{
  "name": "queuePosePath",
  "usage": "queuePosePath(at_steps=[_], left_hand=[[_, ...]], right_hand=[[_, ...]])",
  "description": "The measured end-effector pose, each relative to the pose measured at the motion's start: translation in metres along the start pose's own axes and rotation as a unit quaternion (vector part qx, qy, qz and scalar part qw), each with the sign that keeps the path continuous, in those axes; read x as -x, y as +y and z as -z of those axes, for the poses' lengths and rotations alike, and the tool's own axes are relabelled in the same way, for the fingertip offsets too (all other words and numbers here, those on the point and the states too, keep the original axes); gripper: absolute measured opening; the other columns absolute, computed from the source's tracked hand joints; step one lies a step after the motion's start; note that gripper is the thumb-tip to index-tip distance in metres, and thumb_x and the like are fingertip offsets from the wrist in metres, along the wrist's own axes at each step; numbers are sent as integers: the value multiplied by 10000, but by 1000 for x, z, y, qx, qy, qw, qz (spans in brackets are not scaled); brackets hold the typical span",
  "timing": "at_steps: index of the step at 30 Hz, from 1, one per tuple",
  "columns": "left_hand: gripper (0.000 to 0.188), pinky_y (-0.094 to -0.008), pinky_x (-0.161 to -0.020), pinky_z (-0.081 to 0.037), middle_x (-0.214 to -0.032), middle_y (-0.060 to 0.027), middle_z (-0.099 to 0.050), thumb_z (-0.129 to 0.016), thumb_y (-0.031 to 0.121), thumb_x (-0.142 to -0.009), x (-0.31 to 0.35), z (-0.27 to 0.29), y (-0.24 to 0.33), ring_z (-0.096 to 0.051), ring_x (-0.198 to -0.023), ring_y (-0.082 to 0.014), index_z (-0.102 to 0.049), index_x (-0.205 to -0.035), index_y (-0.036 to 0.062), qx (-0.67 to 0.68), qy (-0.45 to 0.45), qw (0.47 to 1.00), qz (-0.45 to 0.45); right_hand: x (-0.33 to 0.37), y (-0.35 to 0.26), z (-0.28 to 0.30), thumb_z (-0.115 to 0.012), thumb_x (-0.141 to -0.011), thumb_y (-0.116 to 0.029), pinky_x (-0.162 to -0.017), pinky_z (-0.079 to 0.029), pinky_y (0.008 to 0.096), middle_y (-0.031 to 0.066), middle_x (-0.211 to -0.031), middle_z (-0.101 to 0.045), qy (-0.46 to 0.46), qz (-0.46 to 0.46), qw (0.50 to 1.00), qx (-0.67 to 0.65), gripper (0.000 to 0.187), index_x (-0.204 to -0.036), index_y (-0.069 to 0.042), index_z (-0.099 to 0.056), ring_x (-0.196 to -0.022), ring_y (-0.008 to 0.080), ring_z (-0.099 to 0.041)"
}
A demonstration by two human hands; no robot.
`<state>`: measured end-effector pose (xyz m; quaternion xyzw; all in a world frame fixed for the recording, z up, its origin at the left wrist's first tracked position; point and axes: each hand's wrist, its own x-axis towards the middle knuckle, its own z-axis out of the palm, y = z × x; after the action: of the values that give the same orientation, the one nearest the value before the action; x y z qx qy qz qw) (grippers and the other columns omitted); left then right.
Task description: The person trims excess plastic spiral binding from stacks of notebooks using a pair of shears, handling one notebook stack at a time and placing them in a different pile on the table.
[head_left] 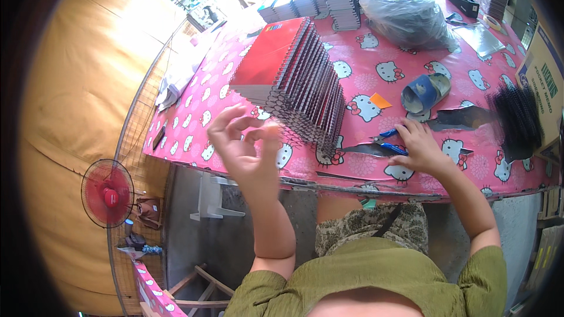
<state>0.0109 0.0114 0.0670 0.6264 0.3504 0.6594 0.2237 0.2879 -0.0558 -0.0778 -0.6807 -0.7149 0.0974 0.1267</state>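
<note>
My left hand [249,149] is raised in front of a tall stack of spiral-bound notebooks [311,85] with a red cover on top. Its fingers curl, and the index fingertip meets the thumb in a pinch; I cannot make out anything between them. My right hand [421,148] rests at the table's near side, fingers and thumb closed about the blue handles of a pair of pliers [390,147]. The pliers' jaws point left toward the stack. Just beyond this hand lie a blue slipper-shaped item [424,93] and a small orange piece of paper [380,101].
A pink patterned cloth [358,167], torn in places, covers the table. Black binding coils [514,122] lie beside a cardboard box [543,82] at right. More notebooks [338,3] and a clear plastic bag [405,12] stand at the back. A red fan [108,194] is at left.
</note>
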Motion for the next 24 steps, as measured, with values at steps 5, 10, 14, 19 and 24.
queuePosePath(at_steps=[5,10,14,19,24], left_hand=[[381,-269,-718,-442,-912,-45,-527,-746,103,-815,3,-26,9,-516,-778,-118,-495,-1093,31,-83,-7,996,-36],[315,-276,-646,-465,-901,-66,-577,-729,106,-827,0,-22,18,-548,-740,-119,-514,-1043,23,-124,-30,990,-59],[268,-280,-630,-470,-836,-64,-589,-707,88,-836,-6,-15,19,-554,-706,-120,-519,-1016,26,-157,-49,983,-79],[199,-282,-629,-472,-791,-65,-589,-680,62,-839,-10,-18,21,-549,-671,-123,-527,-959,21,-169,-77,982,-42],[187,-282,-627,-473,-790,-65,-595,-673,59,-837,-10,-18,17,-549,-662,-120,-529,-950,18,-158,-76,984,-35]], right_hand=[[10,4,-10,-735,-751,-449,-1071,-252,561,198,-1333,-431,46,22,999,-3,800,-1334,-4,-414,-1298,366,-359],[-12,9,-17,-634,-864,-349,-922,-374,516,181,-1128,-518,41,48,998,1,506,-1215,-19,-477,-1080,355,-492],[-45,-52,52,-559,-917,-246,-814,-408,459,183,-992,-517,184,149,965,-115,306,-1110,-21,-484,-937,365,-511],[-64,-110,123,-532,-933,-393,-815,-435,474,186,-991,-568,251,223,936,-109,407,-1083,-16,-506,-911,375,-584],[-67,-118,131,-569,-910,-436,-862,-432,504,182,-1018,-583,296,227,927,-33,454,-1125,-40,-511,-965,375,-593]])
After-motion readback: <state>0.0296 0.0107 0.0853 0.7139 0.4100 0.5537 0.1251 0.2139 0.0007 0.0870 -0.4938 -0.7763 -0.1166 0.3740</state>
